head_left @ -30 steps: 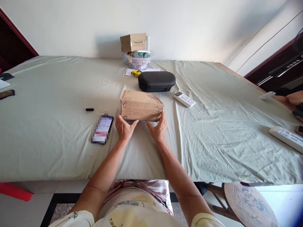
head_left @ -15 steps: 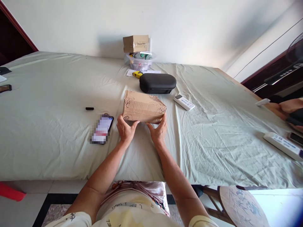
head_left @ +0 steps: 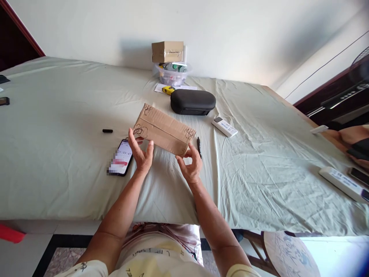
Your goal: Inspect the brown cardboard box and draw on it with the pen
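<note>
A brown cardboard box [head_left: 163, 129] with black pen scribbles at its corners is held tilted above the cloth, its right end lower in the picture. My left hand [head_left: 141, 156] grips the box's left end, fingers at the side and thumb at the near edge. At the lower right corner, my right hand [head_left: 190, 165] pinches the box between thumb and fingers. A black pen [head_left: 199, 147] lies just right of the box. Left of my left hand is a phone [head_left: 120, 157] with its screen lit and partly pixelated. A small black cap [head_left: 107, 130] rests beyond the phone.
Behind the box lie a black hard case [head_left: 193, 102], a yellow toy car [head_left: 168, 90] and a white remote [head_left: 225, 127]. A plastic basin [head_left: 173, 75] with another carton [head_left: 167, 52] on top stands by the wall. Another person's arm [head_left: 351, 136] shows at right.
The box has turned so its left end is raised and its right end lowered, showing a seamed face. My left hand moved left and up, my right hand slightly down. The pen came into view.
</note>
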Demonstrator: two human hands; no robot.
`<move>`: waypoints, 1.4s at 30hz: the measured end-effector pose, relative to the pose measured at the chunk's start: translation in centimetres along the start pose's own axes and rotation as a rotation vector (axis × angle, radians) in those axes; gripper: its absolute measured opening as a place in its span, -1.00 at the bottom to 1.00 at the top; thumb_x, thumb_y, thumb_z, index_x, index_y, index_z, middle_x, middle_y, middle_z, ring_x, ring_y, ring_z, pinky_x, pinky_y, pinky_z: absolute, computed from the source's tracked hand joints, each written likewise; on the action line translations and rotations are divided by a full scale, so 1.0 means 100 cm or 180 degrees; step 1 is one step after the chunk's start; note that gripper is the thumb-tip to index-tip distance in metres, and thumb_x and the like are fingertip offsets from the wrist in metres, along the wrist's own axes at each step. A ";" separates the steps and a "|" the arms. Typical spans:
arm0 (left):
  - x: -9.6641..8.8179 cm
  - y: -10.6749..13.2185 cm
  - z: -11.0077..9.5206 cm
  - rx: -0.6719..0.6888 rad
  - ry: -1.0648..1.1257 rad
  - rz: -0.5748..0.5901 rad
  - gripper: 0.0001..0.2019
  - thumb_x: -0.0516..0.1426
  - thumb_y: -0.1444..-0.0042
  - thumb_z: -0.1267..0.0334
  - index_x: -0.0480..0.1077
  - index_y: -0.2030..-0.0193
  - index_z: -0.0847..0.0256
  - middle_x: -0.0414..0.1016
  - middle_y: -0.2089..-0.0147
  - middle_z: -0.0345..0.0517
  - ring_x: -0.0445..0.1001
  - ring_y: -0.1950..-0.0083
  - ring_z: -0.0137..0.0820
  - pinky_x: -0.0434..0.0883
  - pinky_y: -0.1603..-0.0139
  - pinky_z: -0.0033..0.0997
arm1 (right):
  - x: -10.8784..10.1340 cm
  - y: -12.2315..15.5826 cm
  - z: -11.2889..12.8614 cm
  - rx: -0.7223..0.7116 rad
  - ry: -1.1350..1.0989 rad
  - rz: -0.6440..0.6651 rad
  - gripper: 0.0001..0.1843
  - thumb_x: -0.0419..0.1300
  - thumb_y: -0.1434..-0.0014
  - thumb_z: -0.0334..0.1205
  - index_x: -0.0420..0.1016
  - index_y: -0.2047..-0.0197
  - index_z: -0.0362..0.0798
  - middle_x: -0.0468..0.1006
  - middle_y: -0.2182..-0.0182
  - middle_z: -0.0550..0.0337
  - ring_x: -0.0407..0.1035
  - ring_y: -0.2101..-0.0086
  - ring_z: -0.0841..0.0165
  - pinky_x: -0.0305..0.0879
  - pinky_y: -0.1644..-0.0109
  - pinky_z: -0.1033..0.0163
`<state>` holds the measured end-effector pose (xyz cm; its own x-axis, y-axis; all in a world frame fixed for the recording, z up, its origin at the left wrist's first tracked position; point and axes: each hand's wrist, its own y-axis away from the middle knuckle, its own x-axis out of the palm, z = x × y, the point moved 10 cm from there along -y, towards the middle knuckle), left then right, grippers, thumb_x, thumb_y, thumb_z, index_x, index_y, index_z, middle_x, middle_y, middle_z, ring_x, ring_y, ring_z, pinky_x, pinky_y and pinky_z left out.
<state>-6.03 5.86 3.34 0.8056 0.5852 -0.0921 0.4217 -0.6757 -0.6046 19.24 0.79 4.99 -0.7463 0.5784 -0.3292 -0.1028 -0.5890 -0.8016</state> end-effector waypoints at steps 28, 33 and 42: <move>0.036 0.034 -0.062 0.1308 -0.0198 0.0862 -0.62 0.07 -0.45 0.01 0.45 -0.21 0.20 0.39 -0.28 0.22 0.47 -0.28 -0.14 0.47 -0.32 -0.03 | 0.011 0.001 0.007 0.0092 0.0088 0.0234 -0.58 0.05 -0.49 -0.21 0.51 -0.32 0.03 0.69 0.22 0.10 0.53 0.38 0.41 0.54 0.22 0.29; 0.031 0.030 -0.065 0.1367 -0.0091 0.0761 -0.65 0.10 -0.44 0.10 0.43 -0.24 0.19 0.39 -0.26 0.20 0.47 -0.27 -0.18 0.52 -0.24 -0.15 | -0.002 -0.002 -0.021 0.0674 -0.0065 -0.0117 -0.50 0.08 -0.46 -0.18 0.39 -0.41 0.06 0.56 0.41 0.28 0.43 0.46 0.43 0.46 0.29 0.32; 0.026 0.025 -0.057 0.1131 -0.0027 0.0643 -0.66 0.07 -0.46 0.12 0.44 -0.24 0.21 0.43 -0.24 0.20 0.47 -0.26 -0.20 0.53 -0.17 -0.23 | 0.006 0.001 -0.035 0.1249 -0.0253 0.0122 -0.62 0.11 -0.40 -0.13 0.55 -0.18 -0.02 0.59 0.38 0.23 0.45 0.42 0.42 0.41 0.29 0.31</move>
<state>-0.47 3.11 6.09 0.8534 0.4614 -0.2427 0.0843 -0.5814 -0.8092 21.09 3.02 3.00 -0.8016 0.5154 -0.3032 -0.3058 -0.7890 -0.5328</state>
